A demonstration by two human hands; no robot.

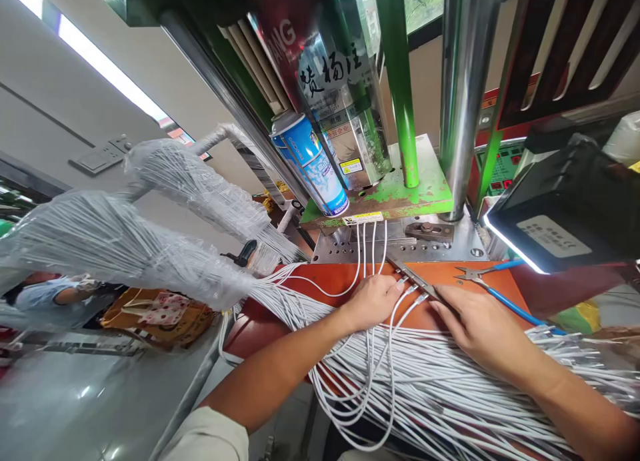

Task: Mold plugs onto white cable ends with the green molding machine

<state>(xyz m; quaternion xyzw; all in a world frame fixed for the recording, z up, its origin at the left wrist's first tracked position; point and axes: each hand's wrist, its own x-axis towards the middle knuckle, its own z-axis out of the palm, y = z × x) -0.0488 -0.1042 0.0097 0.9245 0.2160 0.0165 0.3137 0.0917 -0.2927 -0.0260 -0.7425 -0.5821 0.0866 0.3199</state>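
Observation:
My right hand (480, 318) is closed round the lower right end of a narrow metal bar (411, 276), which lies at a slant above the orange worktop. Several white cables with clear connector ends sit in a row along the bar; one connector (421, 299) shows near my right fingertips. My left hand (375, 302) pinches at one of these cable ends beside the bar, its fingers partly hiding the connector. Loops of white cable hang from the bar over a thick bundle of white cables (430, 368) in front of me.
A green press plate (425, 188) stands ahead, with a blue spray can (313, 164) on it. Blue-handled pliers (493, 288) lie at right, near a lit lamp (570, 201). Plastic-wrapped cable bundles (130, 241) stretch left. A person (55, 294) is in the left background.

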